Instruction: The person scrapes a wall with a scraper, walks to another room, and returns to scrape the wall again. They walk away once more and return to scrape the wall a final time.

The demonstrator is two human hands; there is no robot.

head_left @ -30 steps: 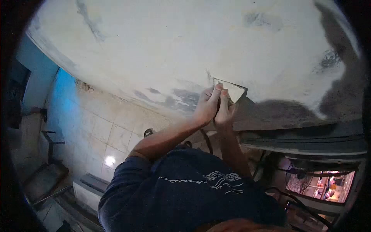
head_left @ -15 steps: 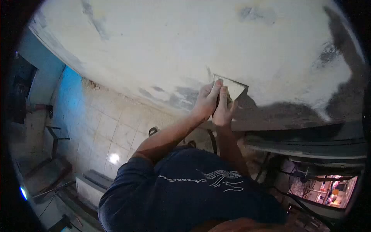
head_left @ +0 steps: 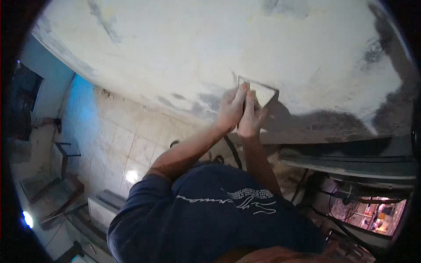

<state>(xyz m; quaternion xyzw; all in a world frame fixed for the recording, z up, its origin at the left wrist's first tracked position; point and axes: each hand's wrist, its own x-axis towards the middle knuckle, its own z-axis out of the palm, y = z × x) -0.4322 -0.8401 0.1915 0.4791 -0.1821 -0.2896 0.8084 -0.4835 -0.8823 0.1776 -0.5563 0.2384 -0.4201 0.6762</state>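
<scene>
Both of my hands are closed together on a flat, roughly triangular-looking tool (head_left: pixel 264 93) with a pale face and a dark edge. My left hand (head_left: pixel 232 108) grips it from the left, thumb pointing up. Close beside it, my right hand (head_left: pixel 251 117) wraps the lower part, thumb next to the other thumb. The tool lies against a large whitish surface (head_left: pixel 175 52) with grey smudges and a darker grey band along its lower right. My fingers hide the tool's handle side.
Pale tiles (head_left: pixel 120 140) lie at the left. A metal-framed stand (head_left: pixel 66 155) is at the far left, a pale box (head_left: pixel 103 209) below. A fan (head_left: pixel 343 205) and a lit opening (head_left: pixel 381 217) show at the lower right. A dark hose (head_left: pixel 233 151) runs below my hands.
My hands and the tool have shifted slightly up and left in view. The surroundings have shifted a little too. Both hands keep their hold.
</scene>
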